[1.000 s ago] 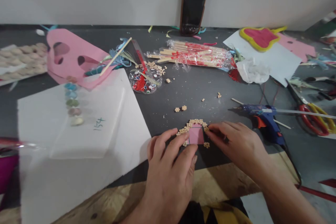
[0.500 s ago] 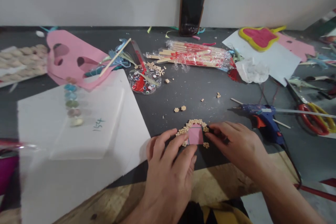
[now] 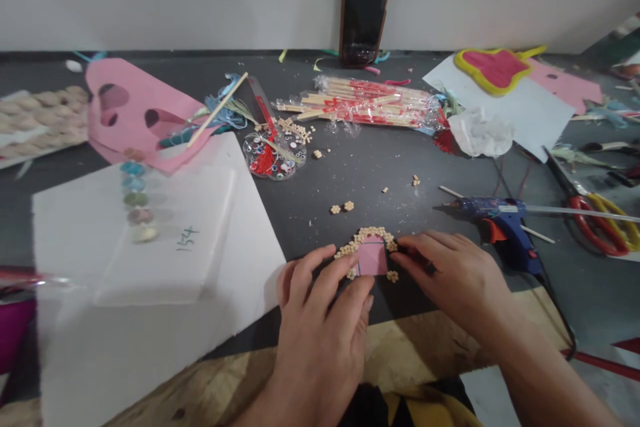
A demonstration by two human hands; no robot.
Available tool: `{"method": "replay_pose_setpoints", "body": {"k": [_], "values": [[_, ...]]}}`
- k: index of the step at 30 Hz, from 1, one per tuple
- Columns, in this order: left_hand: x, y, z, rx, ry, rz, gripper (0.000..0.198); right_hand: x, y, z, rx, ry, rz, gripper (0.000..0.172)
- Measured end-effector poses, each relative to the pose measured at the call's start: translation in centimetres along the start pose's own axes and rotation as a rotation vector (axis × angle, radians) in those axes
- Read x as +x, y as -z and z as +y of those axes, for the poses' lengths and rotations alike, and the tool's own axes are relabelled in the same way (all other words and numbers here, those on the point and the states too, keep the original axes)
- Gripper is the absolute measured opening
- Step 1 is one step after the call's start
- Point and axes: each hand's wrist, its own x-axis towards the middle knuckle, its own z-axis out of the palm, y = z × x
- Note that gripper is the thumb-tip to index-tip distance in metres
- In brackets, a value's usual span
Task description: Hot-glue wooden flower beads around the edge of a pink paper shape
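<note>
A small pink paper square (image 3: 373, 259) with dark lines lies on the grey table in front of me. Small pale flower-shaped wooden pieces (image 3: 369, 232) run in an arch over its top and down its left side; a separate wooden flower (image 3: 393, 276) sits by its lower right corner. My left hand (image 3: 327, 307) rests with spread fingers at the square's left and lower edges, covering part of them. At the right end of the arch, the thumb and forefinger of my right hand (image 3: 440, 270) pinch a wooden flower piece (image 3: 392, 246).
Loose wooden flowers (image 3: 342, 207) lie beyond the arch. A blue glue gun (image 3: 505, 213) and scissors (image 3: 600, 217) are to the right. White boards (image 3: 165, 280) cover the left. Wrapped sticks (image 3: 370, 105), a beaded clear dish (image 3: 275, 153) and an upright phone (image 3: 367, 7) stand behind.
Both hands keep almost the same place at the pink square. The view has shifted very slightly.
</note>
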Motion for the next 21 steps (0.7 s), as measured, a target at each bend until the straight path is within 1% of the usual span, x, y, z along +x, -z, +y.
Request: {"method": "replay_pose_setpoints", "body": {"k": [2, 6, 12, 16, 21], "values": [[-0.06, 0.01, -0.09, 0.003, 0.003, -0.002, 0.017, -0.09, 0.05, -0.01, -0.007, -0.001, 0.018, 0.016], [-0.17, 0.09, -0.31, 0.027, -0.022, -0.056, 0.018, -0.12, 0.12, -0.16, 0.012, 0.005, 0.026, 0.014], [-0.20, 0.10, -0.14, 0.021, 0.011, -0.033, 0.015, 0.19, 0.03, -0.34, 0.034, 0.010, 0.061, 0.015], [-0.26, 0.09, -0.18, 0.016, 0.015, -0.066, 0.016, 0.20, -0.02, -0.33, 0.034, 0.010, 0.047, 0.015], [-0.23, 0.09, -0.19, 0.003, 0.028, -0.051, 0.015, 0.14, -0.01, -0.39, 0.034, 0.005, 0.039, 0.015]]}}
